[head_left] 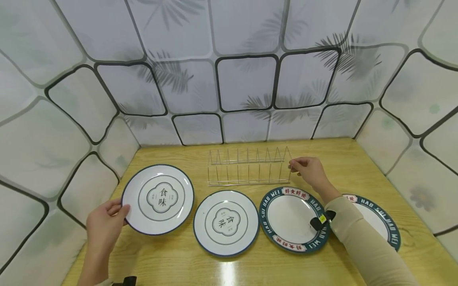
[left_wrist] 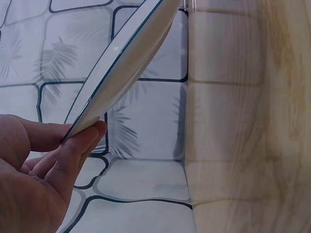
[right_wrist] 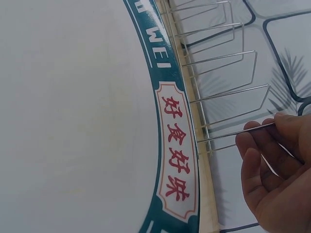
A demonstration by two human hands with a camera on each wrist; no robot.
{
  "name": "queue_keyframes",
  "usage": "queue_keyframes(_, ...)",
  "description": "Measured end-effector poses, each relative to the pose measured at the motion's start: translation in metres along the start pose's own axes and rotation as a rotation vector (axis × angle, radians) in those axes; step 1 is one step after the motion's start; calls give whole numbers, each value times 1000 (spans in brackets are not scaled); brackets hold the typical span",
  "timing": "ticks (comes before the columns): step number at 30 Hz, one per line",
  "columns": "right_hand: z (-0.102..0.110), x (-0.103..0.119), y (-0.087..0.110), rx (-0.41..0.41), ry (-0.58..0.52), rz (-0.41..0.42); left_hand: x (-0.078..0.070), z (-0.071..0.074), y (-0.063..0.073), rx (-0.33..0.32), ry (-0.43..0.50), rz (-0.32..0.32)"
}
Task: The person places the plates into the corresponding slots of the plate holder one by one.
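My left hand (head_left: 105,224) pinches the lower left rim of a white plate (head_left: 158,199) with a thin blue edge and dark characters in its centre. In the left wrist view that plate (left_wrist: 121,63) is tilted, with the thumb on its face and fingers behind. At the back of the table stands a wire dish rack (head_left: 247,161) with upright dividers and no plates in it. My right hand (head_left: 310,172) grips the rack's right end; the right wrist view shows its thumb and fingertips around the end wire.
A matching blue-edged plate (head_left: 226,223) lies in front of the rack. Right of it are two green-rimmed plates, one (head_left: 288,218) under the right forearm's near side and another (head_left: 384,222) partly behind the sleeve. Patterned walls (head_left: 247,83) enclose the wooden table (head_left: 171,258).
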State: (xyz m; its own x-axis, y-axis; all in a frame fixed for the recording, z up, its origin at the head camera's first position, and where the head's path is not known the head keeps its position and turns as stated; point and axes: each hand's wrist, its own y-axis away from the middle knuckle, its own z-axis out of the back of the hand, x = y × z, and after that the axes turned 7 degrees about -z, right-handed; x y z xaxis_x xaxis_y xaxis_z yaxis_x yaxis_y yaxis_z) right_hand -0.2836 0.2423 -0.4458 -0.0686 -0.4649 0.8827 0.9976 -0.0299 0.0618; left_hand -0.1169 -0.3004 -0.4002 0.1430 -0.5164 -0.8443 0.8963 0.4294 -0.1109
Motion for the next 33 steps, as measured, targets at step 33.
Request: queue_keyframes(33, -1, 1, 2, -3, -29, 20, -83, -35, -27, -104, 267, -131)
